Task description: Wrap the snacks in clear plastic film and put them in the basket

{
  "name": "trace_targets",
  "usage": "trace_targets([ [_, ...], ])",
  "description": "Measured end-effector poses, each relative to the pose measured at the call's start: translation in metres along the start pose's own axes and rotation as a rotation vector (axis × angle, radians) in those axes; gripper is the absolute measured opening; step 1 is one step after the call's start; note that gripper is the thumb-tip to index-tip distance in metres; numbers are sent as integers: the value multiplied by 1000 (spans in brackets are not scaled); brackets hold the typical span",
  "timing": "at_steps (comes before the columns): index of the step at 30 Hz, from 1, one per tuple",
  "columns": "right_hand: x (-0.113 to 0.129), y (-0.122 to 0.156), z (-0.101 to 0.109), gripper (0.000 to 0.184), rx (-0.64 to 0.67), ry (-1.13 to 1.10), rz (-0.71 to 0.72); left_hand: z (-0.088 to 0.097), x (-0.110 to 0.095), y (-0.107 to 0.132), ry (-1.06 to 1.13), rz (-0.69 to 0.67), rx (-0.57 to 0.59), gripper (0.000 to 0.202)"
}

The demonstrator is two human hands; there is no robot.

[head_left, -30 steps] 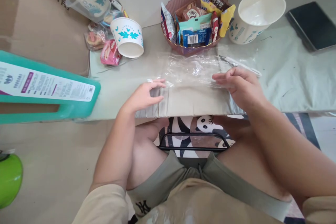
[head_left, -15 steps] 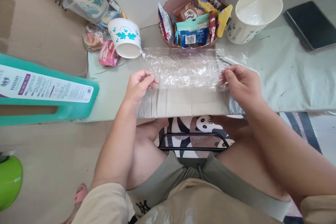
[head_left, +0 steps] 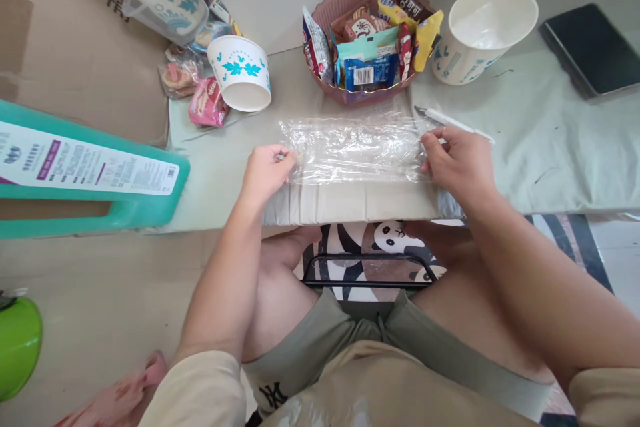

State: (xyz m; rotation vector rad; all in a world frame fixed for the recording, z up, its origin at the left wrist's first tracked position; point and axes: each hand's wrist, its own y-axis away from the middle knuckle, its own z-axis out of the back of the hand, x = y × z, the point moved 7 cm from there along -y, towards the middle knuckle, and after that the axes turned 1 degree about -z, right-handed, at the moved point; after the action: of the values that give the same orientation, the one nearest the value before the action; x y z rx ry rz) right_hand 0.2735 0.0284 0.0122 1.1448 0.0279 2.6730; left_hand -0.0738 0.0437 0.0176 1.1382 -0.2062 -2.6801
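Note:
A crinkled clear plastic bag (head_left: 357,150) is stretched flat between my hands, close to the table's front edge. My left hand (head_left: 269,170) pinches its left end between thumb and fingers. At the other end, my right hand (head_left: 457,157) grips the right side, its thumb on top and the remaining fingers curled. Just beyond my right hand lies a white pen-like tool (head_left: 453,121) with a dark tip, partly covered by the hand. Behind the plastic stands a pink scalloped bowl (head_left: 337,90) filled with wrapped snacks (head_left: 370,57).
A paper cup (head_left: 493,27) holding clear plastic stands at right, beside a black phone-like slab (head_left: 593,47). Left are a tipped paper cup (head_left: 245,73), a pink snack packet (head_left: 209,101), stacked cups (head_left: 170,0) and a teal jug (head_left: 150,207). A cardboard box (head_left: 90,67) rises behind them.
The plastic has come down toward the table's front edge and lies tauter and narrower. My left hand has turned and dropped slightly; my right hand has barely moved. A pink-clad leg shows more at lower left.

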Motion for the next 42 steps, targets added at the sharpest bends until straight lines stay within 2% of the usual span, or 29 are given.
trace_targets([
  [6,-10,-7,12,13,-172,107,15,-7,-4,0,-104,-9,20,18],
  [10,-11,-7,13,31,-243,173,85,-10,-7,-2,-150,-78,-3,20],
  [13,-9,-2,16,44,-257,265,94,-10,-7,-4,-203,-80,-26,20],
  [14,-6,0,18,46,-262,284,95,-7,-8,-4,-211,-75,-62,19],
  [16,3,8,23,46,-292,304,135,5,-16,2,-209,-85,-207,19],
  [18,19,17,25,40,-328,298,238,16,-32,14,-201,-152,-370,21],
  [19,28,21,20,38,-305,288,308,15,-44,21,-200,-212,-401,20],
  [20,37,24,11,37,-246,276,378,9,-56,26,-205,-287,-382,16],
  [21,45,27,-2,39,-162,266,444,-3,-69,31,-210,-376,-315,14],
  [24,62,33,-46,51,81,278,589,-54,-97,37,-275,-615,-19,32],
  [26,64,32,-66,58,115,327,594,-82,-100,33,-361,-646,102,43],
  [28,60,29,-77,61,111,390,558,-97,-92,23,-450,-583,149,51],
  [30,54,26,-78,61,98,436,519,-100,-82,15,-521,-509,160,56],
  [33,42,23,-68,59,63,463,484,-94,-70,11,-581,-456,154,60],
  [38,25,22,-55,59,45,469,433,-86,-62,10,-602,-435,159,62],
  [42,29,28,-45,59,64,485,390,-84,-61,9,-629,-439,186,63],
])
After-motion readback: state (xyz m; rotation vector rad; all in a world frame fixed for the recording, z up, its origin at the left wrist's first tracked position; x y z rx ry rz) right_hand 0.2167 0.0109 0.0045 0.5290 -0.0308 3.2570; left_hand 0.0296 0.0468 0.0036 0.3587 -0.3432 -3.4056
